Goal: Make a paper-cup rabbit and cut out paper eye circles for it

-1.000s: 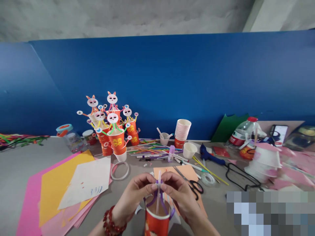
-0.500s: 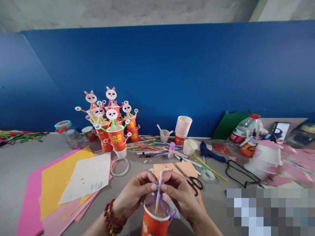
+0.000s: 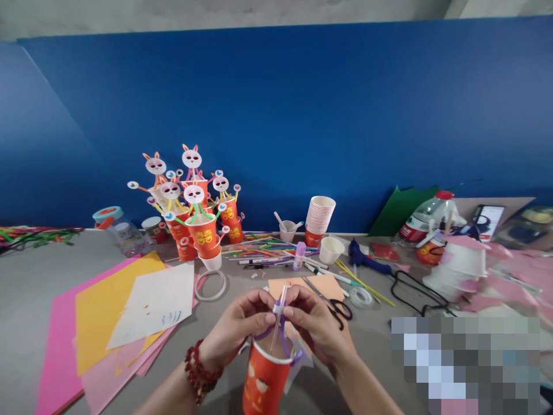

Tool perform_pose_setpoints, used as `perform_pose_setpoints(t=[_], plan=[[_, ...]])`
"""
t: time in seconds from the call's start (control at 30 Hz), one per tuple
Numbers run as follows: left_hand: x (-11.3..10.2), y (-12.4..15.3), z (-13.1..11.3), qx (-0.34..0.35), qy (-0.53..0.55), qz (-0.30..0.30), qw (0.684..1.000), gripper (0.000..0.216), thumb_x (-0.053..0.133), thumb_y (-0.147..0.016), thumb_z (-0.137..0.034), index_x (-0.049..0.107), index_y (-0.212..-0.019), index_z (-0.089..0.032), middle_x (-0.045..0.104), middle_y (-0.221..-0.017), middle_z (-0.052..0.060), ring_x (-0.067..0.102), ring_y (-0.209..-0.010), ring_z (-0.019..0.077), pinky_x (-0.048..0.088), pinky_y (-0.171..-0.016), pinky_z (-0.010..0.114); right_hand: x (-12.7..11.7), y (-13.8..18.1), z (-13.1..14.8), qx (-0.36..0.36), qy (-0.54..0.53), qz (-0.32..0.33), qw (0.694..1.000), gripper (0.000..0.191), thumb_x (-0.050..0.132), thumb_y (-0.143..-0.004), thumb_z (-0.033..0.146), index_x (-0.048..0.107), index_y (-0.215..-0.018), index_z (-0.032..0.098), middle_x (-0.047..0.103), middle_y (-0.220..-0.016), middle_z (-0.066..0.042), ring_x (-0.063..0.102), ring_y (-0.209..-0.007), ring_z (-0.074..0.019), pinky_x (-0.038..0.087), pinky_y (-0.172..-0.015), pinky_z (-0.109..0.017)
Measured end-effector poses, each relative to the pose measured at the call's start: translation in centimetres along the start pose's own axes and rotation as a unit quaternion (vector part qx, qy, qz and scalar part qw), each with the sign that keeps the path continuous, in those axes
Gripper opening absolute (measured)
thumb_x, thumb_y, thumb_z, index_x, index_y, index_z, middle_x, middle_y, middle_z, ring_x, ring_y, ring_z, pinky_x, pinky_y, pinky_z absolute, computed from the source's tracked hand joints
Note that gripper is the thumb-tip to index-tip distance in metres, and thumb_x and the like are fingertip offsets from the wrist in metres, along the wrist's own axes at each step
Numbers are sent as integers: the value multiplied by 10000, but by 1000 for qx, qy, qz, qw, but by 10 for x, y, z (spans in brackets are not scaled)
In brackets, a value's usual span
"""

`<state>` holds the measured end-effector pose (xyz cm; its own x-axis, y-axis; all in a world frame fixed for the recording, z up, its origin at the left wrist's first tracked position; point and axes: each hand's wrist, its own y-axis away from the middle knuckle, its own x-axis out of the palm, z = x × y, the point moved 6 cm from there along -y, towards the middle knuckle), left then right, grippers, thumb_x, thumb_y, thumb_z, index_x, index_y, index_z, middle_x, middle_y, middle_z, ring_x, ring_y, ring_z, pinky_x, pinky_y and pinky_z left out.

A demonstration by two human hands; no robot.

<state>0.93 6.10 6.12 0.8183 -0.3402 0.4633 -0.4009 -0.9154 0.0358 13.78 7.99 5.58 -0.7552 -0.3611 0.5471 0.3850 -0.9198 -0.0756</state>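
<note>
At lower centre, left hand (image 3: 246, 320) and right hand (image 3: 313, 323) pinch a clear straw (image 3: 276, 334) and purple pipe cleaner (image 3: 283, 340) above a red paper cup (image 3: 265, 383).

Red paper cup (image 3: 264, 383), bottom centre: smooth, faintly glossy
Drinking straw (image 3: 276, 333): clear, shiny plastic
Bead bracelet (image 3: 195, 369): glossy, polished-looking beads
Scissors (image 3: 332, 302): metal blades, black plastic handles
Partition (image 3: 276, 115), upper centre: smooth, satin
Tabletop (image 3: 235, 282): matt, smooth

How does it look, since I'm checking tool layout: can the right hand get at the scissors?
Probably yes: the scissors lie beside the right hand, nothing visible on top. That hand is busy at the straw, so would likely need freeing first.
</note>
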Motion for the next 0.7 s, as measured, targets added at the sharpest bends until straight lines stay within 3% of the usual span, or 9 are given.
perform_pose_setpoints(t=[0.23,0.53,0.7], plan=[[4,4,-8,57,-64,-13,996,183,785,-762,-238,645,-843,-152,670,-797,16,615,-714,109,468,-685,196,3,1,1,-8,22,29,999,175,833,-717,234,676,-762,171,624,-748,5,563,-697,-116,440,-662,-227],[8,6,-12,54,-73,-15,996,187,775,-767,-240,662,-894,-162,674,-849,32,611,-776,129,471,-732,212,-2,1,-1,8,-13,-22,1000,200,839,-706,261,657,-738,186,625,-717,23,558,-629,-95,440,-581,-197],[6,3,-2,35,23,-45,998,358,753,-787,-263,621,-1112,-194,667,-1060,85,632,-960,212,484,-859,304,-5,2,1,8,-14,-59,998,245,858,-672,284,645,-744,189,624,-694,26,551,-584,-91,444,-547,-192]])
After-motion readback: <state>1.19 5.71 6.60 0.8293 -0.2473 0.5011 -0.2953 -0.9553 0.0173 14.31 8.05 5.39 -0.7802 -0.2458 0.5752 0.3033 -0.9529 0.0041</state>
